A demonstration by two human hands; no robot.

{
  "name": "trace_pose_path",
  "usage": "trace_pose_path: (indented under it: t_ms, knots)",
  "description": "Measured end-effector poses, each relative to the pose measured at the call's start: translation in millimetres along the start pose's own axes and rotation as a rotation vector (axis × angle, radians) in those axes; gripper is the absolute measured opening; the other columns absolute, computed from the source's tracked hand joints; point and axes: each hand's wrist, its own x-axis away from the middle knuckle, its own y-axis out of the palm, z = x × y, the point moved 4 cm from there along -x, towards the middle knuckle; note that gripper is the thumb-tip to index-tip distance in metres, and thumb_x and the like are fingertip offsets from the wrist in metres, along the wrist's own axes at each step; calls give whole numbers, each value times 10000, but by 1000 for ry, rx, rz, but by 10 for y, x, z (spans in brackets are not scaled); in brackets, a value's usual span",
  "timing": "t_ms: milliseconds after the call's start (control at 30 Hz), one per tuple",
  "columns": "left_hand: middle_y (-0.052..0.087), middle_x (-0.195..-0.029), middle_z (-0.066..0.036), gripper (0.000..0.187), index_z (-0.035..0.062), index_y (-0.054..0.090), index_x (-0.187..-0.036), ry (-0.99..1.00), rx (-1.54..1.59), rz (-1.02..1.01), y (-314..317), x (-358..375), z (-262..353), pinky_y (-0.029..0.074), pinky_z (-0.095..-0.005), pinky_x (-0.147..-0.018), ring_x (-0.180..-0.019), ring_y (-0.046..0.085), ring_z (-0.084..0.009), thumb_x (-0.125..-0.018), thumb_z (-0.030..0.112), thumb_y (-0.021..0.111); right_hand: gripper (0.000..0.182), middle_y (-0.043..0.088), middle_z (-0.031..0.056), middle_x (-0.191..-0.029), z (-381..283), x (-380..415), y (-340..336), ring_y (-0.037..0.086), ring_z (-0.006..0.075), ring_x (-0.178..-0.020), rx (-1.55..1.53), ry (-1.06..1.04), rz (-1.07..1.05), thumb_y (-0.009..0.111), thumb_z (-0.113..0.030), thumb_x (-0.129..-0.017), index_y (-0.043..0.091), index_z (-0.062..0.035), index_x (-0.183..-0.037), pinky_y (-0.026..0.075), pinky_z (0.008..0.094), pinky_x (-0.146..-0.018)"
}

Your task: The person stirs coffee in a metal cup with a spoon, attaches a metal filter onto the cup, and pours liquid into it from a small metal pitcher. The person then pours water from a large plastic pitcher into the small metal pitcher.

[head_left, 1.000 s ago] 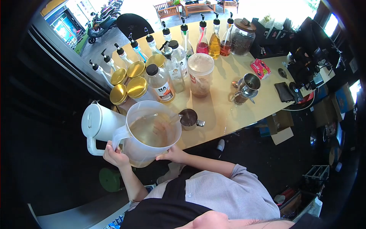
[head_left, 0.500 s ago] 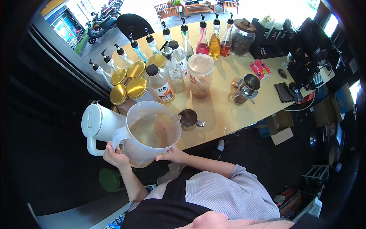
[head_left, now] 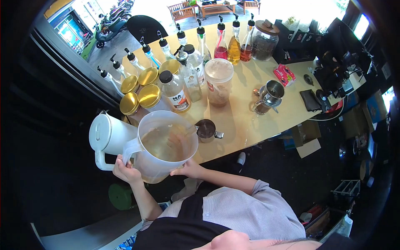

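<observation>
A large translucent plastic pitcher (head_left: 166,160) with some liquid in it is held near the table's front edge. My left hand (head_left: 127,170) is closed round its handle. My right hand (head_left: 188,168) grips the pitcher's lower right side, its other fingers partly seen through the wall. Left of the pitcher stands a white lidded jug (head_left: 101,132). Just right of the pitcher is a metal cup (head_left: 206,129) with dark contents. Behind are gold-lidded jars (head_left: 149,96), a black-capped bottle (head_left: 176,93) and a tall, cloudy plastic container (head_left: 218,85).
Pump-topped bottles (head_left: 221,43) line the back of the table (head_left: 246,125). A wooden-lidded jar (head_left: 265,41) stands at the back right. Further right are a metal drip filter (head_left: 273,92), a pink packet (head_left: 284,76) and a dark pouch (head_left: 310,101). Cardboard boxes (head_left: 306,133) lie on the floor.
</observation>
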Motion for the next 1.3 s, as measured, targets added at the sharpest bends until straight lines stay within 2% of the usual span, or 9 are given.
trace_pose_path:
  t_ms: [667,1300]
  knots:
    - [275,-444,-26,433,29,318,-519,-28,39,32,-2,17,-44,157,-305,-410,-388,275,-131,-874,278,321,959,336,143,-1364,-43,8,15,303,235,-1283,6,7,8,816,-246,-649,215,-3,-1356,245,402,-1063]
    - [280,-429,-38,437,27,317,-525,22,-5,-6,1,-3,-21,157,-311,-402,-372,285,-144,-869,295,317,1027,284,154,-1387,-3,2,-3,276,248,-1295,-35,51,4,822,-253,-637,148,-2,-1371,229,405,-1070]
